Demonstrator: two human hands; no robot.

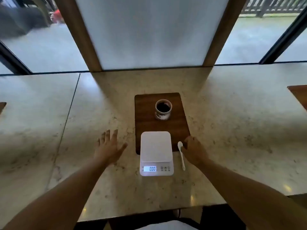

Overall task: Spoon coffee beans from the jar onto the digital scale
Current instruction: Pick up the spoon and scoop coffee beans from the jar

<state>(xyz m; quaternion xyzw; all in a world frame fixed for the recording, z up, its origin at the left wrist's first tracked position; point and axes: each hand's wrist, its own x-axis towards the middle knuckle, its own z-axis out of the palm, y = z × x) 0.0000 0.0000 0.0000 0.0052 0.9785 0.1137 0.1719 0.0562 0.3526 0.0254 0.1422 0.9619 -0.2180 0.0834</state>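
An open glass jar (163, 109) of dark coffee beans stands on a brown wooden board (146, 113). In front of it a white digital scale (156, 146) reads 0.00; its platform is bare. A white plastic spoon (181, 154) lies on the table just right of the scale. My right hand (195, 151) rests beside the spoon with curled fingers, its thumb at the spoon's bowl; I cannot tell whether it grips the spoon. My left hand (108, 146) hovers flat, fingers spread, left of the scale, holding nothing.
The pale marble table (232, 130) ends near me at a front edge (149, 211). A frosted panel with wooden posts (149, 39) rises behind the board. Brown wooden pieces sit at the far right (299, 95) and far left (2, 106) edges.
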